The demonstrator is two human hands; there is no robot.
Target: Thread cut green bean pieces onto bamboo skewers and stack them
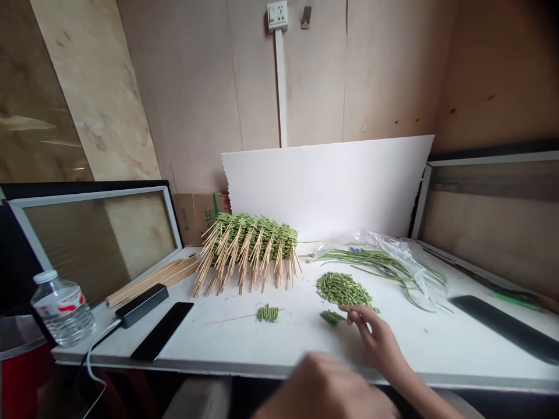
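My right hand (367, 326) reaches over the table, its fingers apart, with the fingertips at a small row of cut green stem pieces (332, 317). Just behind it lies a loose heap of the same short pieces (343, 286). My left hand (323, 387) is low in the middle, close to the camera and smeared by motion; its fingers cannot be made out. Farther left, a thin wooden skewer with several green pieces (268, 314) threaded side by side lies flat. At the back, many filled skewers (257, 235) are stacked, bare sticks pointing forward.
Loose bamboo sticks (151, 279), a black box with a cable (142, 305), a phone (162, 331) and a water bottle (63, 311) lie or stand at left. Long green stems (371, 257) in a clear plastic bag (404, 256) and a dark flat object (506, 326) are at right.
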